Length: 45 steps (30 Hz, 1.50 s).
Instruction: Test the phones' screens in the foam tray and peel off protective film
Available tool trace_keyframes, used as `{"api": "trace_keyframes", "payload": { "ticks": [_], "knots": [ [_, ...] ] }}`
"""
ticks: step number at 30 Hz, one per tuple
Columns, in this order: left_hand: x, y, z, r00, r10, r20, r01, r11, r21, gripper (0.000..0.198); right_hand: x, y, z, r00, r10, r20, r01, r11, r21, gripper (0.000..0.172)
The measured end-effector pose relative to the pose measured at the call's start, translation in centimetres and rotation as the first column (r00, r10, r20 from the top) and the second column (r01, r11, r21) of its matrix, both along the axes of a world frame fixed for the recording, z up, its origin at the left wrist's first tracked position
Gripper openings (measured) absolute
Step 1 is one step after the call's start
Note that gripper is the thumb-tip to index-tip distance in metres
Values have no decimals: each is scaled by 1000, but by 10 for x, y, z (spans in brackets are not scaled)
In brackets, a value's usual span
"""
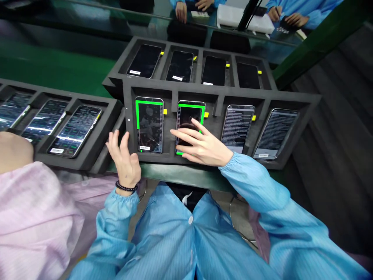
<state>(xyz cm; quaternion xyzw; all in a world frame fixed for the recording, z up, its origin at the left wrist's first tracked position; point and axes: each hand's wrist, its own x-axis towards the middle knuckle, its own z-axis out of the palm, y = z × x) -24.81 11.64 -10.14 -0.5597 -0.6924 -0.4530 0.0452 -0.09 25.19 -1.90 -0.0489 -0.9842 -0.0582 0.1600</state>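
My right hand [201, 144] lies over the second smartphone [190, 111] in the near black foam tray [171, 158], fingers stretched across its screen. Green bands line much of that screen's border; the hand hides part of it. To its left, the first smartphone [150, 124] shows green along the top and upper left edge. My left hand [125, 159], with a dark beaded bracelet, is raised at the tray's left end, fingers apart and holding nothing. Two more smartphones on the right, one in the third slot [238, 128] and one in the fourth [276, 132], display lines of text.
Behind stands another foam tray [269, 83] of dark-screened phones with yellow tabs. A third tray [87, 161] with lit phones is at left, beside a co-worker's hand [16, 151] and pink sleeve. Co-workers' hands [180, 11] show across the bench. A green post [320, 39] rises at right.
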Motion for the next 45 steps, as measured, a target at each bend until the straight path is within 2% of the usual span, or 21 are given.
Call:
{"api": "trace_keyframes", "payload": {
  "ticks": [9, 13, 16, 20, 27, 30, 35, 38, 41, 45],
  "knots": [
    [0, -2, 1, 998, 62, -7, -62, 997, 40, 62, -9, 47, 40, 978, -203, -50, 203, 979, 7, 29],
    [-1, -2, -1, 996, 83, -15, -83, 996, 41, 60, -10, 56, 51, 946, -304, -113, 307, 951, 12, 29],
    [0, -2, -1, 997, 75, 0, -75, 996, 54, 59, -9, 55, 53, 936, -327, -131, 330, 944, 1, 30],
    [0, -2, 0, 998, 63, 19, -64, 994, 89, 58, -9, 49, 49, 943, -305, -130, 308, 951, 5, 32],
    [0, -2, 1, 997, 70, 22, -71, 995, 72, 55, -14, 39, 41, 957, -279, -80, 279, 960, -10, 29],
    [1, -2, 2, 996, 84, 27, -86, 994, 65, 56, -7, 26, 37, 974, -220, -45, 220, 975, -21, 26],
    [2, -3, 3, 994, 108, 6, -108, 992, 68, 65, 10, -6, 19, 991, -113, -66, 104, 986, -129, 24],
    [2, -2, 3, 991, 132, -1, -132, 990, 53, 67, 12, -20, 3, 996, -80, -31, 75, 989, -129, 25],
    [2, -3, 3, 990, 140, 6, -140, 989, 47, 68, 8, -23, -8, 998, -57, 9, 58, 995, -84, 29],
    [2, -3, 5, 990, 141, -1, -141, 989, 48, 67, 3, -19, -11, 999, -12, 33, 13, 999, -49, 30]
  ]
}}
